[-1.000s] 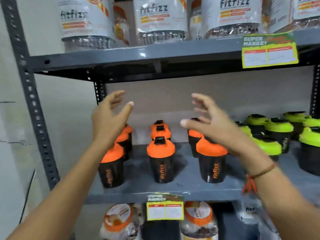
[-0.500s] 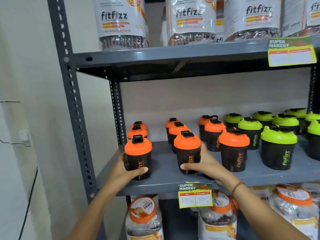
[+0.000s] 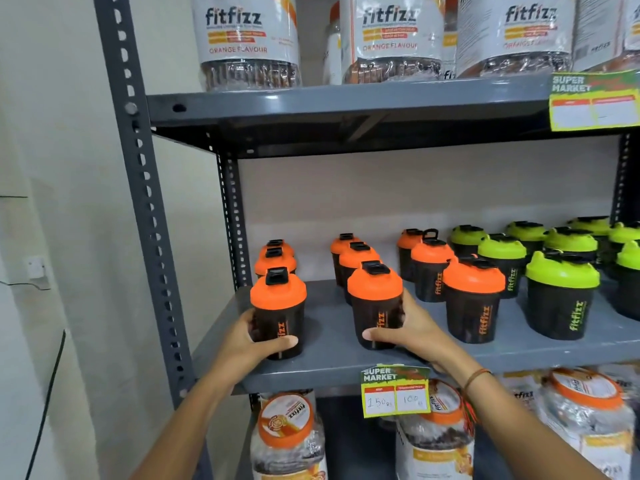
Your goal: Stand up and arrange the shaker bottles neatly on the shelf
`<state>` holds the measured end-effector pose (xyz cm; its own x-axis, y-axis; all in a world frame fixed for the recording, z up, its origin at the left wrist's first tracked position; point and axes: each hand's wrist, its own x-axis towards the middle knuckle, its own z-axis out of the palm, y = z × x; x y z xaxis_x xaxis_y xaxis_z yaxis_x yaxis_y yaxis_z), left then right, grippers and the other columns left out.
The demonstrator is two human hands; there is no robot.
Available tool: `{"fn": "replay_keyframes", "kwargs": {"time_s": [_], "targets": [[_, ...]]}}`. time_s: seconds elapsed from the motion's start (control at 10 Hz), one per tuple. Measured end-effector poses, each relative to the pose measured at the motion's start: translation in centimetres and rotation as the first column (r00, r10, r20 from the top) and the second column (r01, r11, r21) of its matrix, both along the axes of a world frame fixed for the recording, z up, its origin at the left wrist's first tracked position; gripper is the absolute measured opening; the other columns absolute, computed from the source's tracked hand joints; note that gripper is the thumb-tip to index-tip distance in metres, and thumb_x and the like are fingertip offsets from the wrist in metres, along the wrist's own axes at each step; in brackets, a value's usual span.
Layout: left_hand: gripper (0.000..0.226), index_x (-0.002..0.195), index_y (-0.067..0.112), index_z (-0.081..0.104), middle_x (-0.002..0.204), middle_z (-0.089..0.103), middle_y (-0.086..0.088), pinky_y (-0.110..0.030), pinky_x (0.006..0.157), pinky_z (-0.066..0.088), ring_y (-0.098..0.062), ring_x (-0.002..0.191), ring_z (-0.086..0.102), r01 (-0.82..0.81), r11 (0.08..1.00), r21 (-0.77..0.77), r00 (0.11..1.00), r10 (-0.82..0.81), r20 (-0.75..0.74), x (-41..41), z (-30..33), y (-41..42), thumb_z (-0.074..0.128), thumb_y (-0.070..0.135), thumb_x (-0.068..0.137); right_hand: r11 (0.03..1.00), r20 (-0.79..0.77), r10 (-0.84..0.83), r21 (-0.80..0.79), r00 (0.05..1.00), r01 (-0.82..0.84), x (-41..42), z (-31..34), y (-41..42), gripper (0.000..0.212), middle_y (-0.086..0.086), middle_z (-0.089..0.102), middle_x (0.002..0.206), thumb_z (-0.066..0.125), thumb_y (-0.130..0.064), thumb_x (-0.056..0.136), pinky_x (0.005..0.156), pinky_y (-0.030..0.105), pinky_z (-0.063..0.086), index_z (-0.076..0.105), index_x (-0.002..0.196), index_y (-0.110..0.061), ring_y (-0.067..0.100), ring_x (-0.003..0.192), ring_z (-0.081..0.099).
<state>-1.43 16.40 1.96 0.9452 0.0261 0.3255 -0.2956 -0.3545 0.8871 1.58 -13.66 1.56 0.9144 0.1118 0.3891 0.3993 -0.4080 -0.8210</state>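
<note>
Black shaker bottles with orange lids stand upright in three rows on the grey middle shelf point(image 3: 325, 362). My left hand point(image 3: 247, 342) is wrapped around the base of the front bottle of the left row point(image 3: 278, 311). My right hand point(image 3: 410, 332) grips the base of the front bottle of the middle row point(image 3: 375, 303). A third orange row, led by another front bottle point(image 3: 472, 301), stands to the right. Green-lidded shakers point(image 3: 561, 296) fill the shelf's right part, also upright.
Large fitfizz jars point(image 3: 249, 39) sit on the upper shelf and more orange-lidded jars point(image 3: 287, 441) on the lower one. A price tag point(image 3: 394, 391) hangs from the shelf's front edge. The perforated steel upright point(image 3: 145, 209) and a wall stand at the left.
A second ago both hands were raised and open above the orange bottles. They dropped onto the two front bottles half a second ago and still hold them; the view has shifted closer.
</note>
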Motion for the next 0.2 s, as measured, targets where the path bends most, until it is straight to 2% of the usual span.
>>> {"fn": "replay_keyframes", "kwargs": {"time_s": [0.1, 0.2], "targets": [[0.078, 0.115, 0.036, 0.048, 0.108, 0.059, 0.021, -0.018, 0.079, 0.045, 0.004, 0.098, 0.057, 0.016, 1.0, 0.003, 1.0, -0.016, -0.004, -0.3, 0.2, -0.2, 0.088, 0.039, 0.049, 1.0, 0.009, 0.017, 0.002, 1.0, -0.017, -0.6, 0.1, -0.2, 0.099, -0.041, 0.052, 0.118, 0.09, -0.057, 0.045, 0.086, 0.008, 0.044, 0.023, 0.113, -0.079, -0.026, 0.107, 0.05], [0.1, 0.13, 0.038, 0.034, 0.114, 0.05, 0.026, -0.023, 0.09, 0.04, 0.008, 0.101, 0.051, -0.013, 0.998, -0.057, 0.996, 0.017, 0.083, -1.4, 0.4, -0.8, 0.088, 0.039, 0.045, 0.993, 0.03, 0.07, 0.095, 0.997, -0.073, -0.8, 0.4, -0.3, 0.122, -0.02, 0.047, 0.143, 0.091, -0.055, 0.046, 0.107, 0.032, 0.042, 0.018, 0.143, -0.053, -0.001, 0.13, 0.048]]}}
